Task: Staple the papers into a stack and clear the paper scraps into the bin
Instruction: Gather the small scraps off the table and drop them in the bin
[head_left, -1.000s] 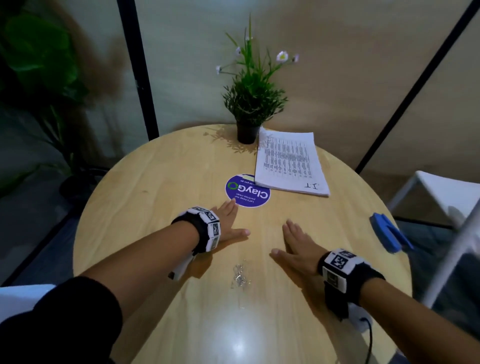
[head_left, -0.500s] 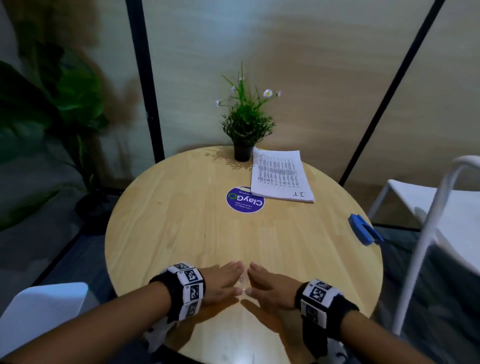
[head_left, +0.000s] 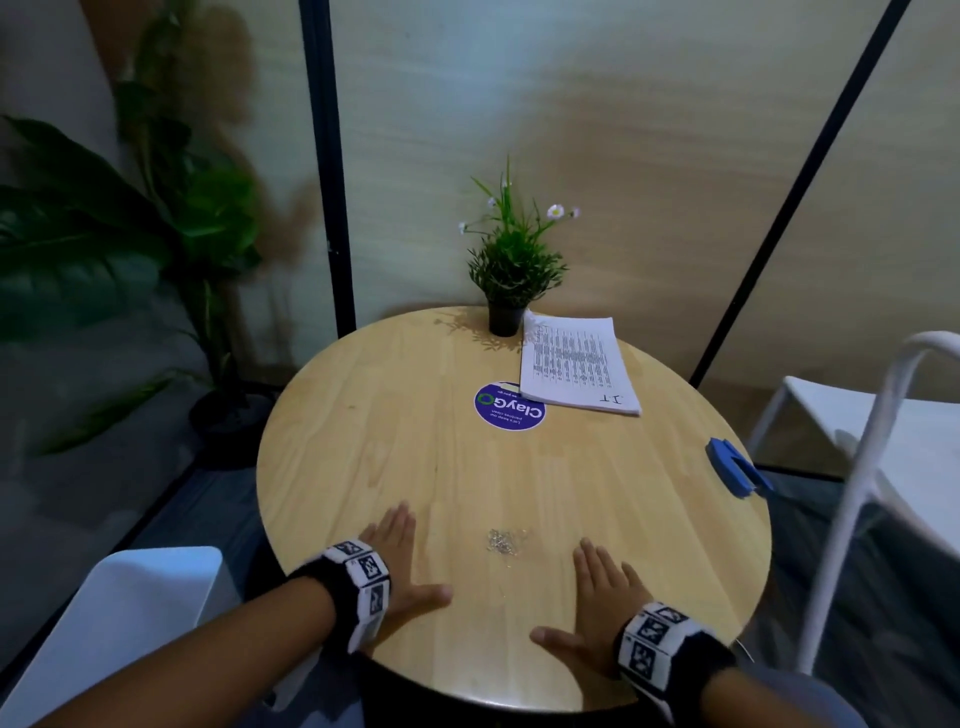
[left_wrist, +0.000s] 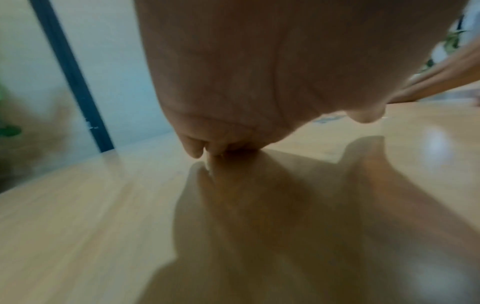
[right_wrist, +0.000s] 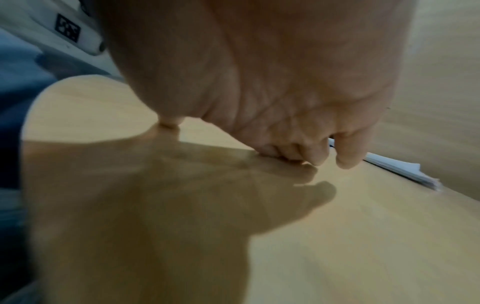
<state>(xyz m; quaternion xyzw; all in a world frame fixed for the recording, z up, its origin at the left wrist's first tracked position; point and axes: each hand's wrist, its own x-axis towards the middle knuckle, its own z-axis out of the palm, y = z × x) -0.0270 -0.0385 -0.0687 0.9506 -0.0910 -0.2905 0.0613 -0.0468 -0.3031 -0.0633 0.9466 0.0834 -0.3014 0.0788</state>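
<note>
Stapled white paper stack (head_left: 576, 364) parked at one o'clock, small glinting scrap pile (head_left: 505, 540) still unbinned between flat, released, empty left hand (head_left: 397, 564) and right hand (head_left: 597, 608).

Left hand (head_left: 397, 561) and right hand (head_left: 597, 608) flat on table (head_left: 363, 467), scraps (head_left: 503, 540) between

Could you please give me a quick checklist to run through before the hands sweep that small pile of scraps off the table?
1. Left hand flat on the table, holding nothing: ok.
2. Right hand flat, holding nothing: ok.
3. Scraps lie between the hands, untouched: ok.
4. Papers lie clear of the sweep, beside the potted plant: ok.
5. Blue stapler safe at the right edge: not ok, it overhangs.
6. Bin within reach: cannot tell, none in view.
</note>
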